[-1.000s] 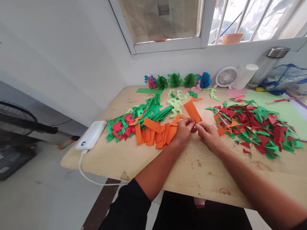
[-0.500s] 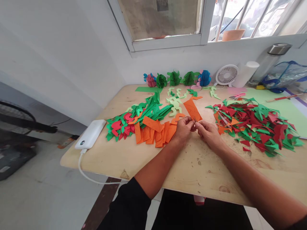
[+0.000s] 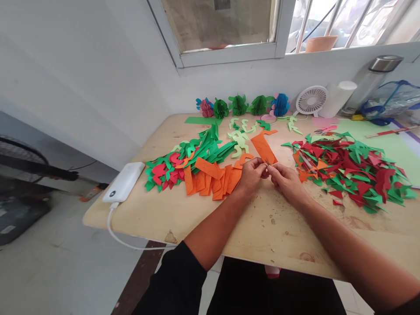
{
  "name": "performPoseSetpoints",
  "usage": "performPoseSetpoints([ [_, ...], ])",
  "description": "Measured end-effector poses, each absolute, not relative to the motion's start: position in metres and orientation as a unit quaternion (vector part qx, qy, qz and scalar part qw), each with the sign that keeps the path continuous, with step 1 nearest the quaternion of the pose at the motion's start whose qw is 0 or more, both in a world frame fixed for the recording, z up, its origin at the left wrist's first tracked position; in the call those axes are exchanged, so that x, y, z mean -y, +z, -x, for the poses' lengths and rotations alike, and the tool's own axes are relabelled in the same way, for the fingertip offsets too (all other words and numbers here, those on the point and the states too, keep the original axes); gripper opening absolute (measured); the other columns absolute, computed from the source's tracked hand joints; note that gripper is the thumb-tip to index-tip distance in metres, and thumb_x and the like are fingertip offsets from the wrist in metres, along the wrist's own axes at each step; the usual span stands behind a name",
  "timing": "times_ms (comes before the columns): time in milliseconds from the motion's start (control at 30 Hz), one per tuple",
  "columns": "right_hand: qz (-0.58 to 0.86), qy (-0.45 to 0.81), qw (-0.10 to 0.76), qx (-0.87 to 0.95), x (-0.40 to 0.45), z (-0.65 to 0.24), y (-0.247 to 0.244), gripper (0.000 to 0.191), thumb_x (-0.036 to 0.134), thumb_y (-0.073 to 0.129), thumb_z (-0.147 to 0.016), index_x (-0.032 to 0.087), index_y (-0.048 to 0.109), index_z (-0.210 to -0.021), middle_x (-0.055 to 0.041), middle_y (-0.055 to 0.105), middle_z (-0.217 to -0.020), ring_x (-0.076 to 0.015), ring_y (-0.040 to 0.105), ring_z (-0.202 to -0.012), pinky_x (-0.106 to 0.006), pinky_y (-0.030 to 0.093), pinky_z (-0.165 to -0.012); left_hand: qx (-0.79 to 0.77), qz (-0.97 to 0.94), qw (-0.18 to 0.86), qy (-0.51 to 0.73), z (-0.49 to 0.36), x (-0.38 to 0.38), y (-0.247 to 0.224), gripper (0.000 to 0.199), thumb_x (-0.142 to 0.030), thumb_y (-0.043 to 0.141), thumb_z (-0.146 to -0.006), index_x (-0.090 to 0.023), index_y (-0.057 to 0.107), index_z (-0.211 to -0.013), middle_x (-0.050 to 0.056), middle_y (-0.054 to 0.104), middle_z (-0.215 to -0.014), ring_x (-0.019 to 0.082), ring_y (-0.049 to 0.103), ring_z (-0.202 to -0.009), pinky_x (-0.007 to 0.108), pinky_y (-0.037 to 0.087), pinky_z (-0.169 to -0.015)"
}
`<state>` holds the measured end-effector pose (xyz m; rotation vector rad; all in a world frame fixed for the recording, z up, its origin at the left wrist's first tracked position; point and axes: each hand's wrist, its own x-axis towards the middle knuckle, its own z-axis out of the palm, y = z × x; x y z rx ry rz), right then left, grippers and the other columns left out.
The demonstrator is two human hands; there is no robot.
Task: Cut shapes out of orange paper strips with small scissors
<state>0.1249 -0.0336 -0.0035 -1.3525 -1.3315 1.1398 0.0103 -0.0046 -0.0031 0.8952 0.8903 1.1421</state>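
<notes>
My left hand (image 3: 253,175) and my right hand (image 3: 286,178) meet at the fingertips above the middle of the table. Both are closed in a pinch; what sits between the fingers is too small to make out. Just beyond the fingertips is a folded orange paper strip (image 3: 264,148), and I cannot tell whether the fingers touch it. Left of my left hand lie several orange paper strips (image 3: 208,168) with drawn lines, and a curved orange cutout (image 3: 243,160). Pale green paper cutouts (image 3: 240,142) lie farther back.
Green folded strips (image 3: 210,144) and red cutouts (image 3: 169,170) are piled at left, near a white power bank (image 3: 124,183) with a cable. Red and green scraps (image 3: 351,170) cover the right side. Honeycomb paper figures (image 3: 238,105) and a small fan (image 3: 311,100) line the wall.
The view has shifted very slightly. Both hands stay pinched together in the same place, with only a small movement of the fingers.
</notes>
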Motion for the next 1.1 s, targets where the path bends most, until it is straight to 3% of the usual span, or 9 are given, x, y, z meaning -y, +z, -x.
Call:
performPoseSetpoints([
  [333,0.541,0.462,0.456,0.534,0.0341,-0.1247,-0.0036,0.046,0.062,0.058,-0.076,0.017,0.054,-0.067,0.0049,0.039,-0.051,-0.0061,0.03,-0.041,-0.021,0.021,-0.034,-0.395,-0.387,0.668,0.498,-0.0106,0.0036,-0.0038,0.011,-0.023,0.059,-0.064,-0.016,0.052,-0.061,-0.003,0.05,-0.055,0.006,0.046,-0.049,0.022,0.038,-0.055],
  [1100,0.547,0.456,0.45,0.54,0.0336,-0.1247,-0.0044,0.046,0.063,0.058,-0.075,0.018,0.057,-0.066,0.0044,0.043,-0.05,-0.0068,0.031,-0.04,-0.022,0.022,-0.036,-0.4,-0.38,0.674,0.491,-0.0101,0.0037,-0.0042,0.005,-0.016,0.057,-0.065,-0.015,0.052,-0.062,-0.003,0.05,-0.056,0.006,0.045,-0.051,0.022,0.037,-0.055],
])
